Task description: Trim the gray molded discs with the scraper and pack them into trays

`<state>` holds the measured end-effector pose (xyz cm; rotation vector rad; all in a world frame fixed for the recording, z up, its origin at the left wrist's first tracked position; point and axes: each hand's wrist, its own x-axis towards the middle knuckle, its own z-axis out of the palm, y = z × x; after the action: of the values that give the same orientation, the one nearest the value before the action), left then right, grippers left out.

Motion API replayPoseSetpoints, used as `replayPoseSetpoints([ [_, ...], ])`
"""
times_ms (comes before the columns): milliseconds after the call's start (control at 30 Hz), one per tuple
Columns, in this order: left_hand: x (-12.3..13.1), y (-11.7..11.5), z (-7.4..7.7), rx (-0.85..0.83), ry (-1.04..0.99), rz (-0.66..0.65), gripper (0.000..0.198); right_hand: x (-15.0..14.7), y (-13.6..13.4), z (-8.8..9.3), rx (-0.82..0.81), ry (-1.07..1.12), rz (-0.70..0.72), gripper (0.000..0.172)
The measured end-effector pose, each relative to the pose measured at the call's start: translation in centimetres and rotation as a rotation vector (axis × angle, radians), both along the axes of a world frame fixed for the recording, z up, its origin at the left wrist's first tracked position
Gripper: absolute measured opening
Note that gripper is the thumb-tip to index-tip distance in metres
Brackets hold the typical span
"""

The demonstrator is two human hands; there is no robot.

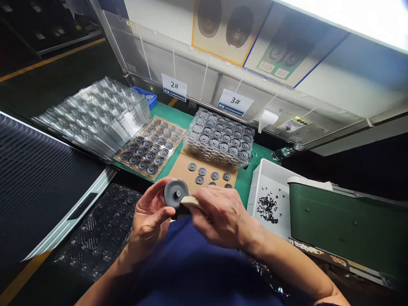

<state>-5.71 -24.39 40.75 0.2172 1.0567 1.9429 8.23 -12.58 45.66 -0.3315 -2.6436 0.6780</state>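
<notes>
My left hand [149,214] grips a round grey disc [171,193] by its rim, with the small central stud facing me. In my right hand [221,214] is a flat, cream-coloured tool [190,201], its tip at the disc's right side near the stud. Whether the tip touches the disc I cannot tell. Beyond my hands, several similar grey discs [202,171] lie on a brown cardboard sheet [181,172]. The handle end of the cream tool is hidden inside my right fist.
Clear trays of discs [219,138] are stacked at the back, with a part-filled tray [148,151] to their left. Tall stacked clear trays [95,114] stand far left. On the right are a white bin [256,187] with small black pieces and a green box [331,221].
</notes>
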Motion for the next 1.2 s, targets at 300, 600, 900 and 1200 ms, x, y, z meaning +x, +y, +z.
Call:
replayPoseSetpoints([
  [300,0.0,-0.1,-0.3,-0.008,-0.053,-0.105,0.054,0.7,0.6,-1.6,-0.03,0.029,-0.05,0.025],
  [600,-0.3,-0.1,-0.8,-0.047,-0.145,-0.245,0.052,1.7,1.7,-2.1,-0.042,0.004,-0.037,0.022],
  [900,-0.5,-0.4,-1.3,-0.081,-0.2,-0.307,0.056,2.7,2.0,-2.3,-0.018,-0.032,0.05,0.016],
  [1200,-0.5,-0.2,-1.8,-0.137,-0.195,-0.356,0.058,2.3,2.7,-2.0,0.056,-0.115,0.049,0.019],
])
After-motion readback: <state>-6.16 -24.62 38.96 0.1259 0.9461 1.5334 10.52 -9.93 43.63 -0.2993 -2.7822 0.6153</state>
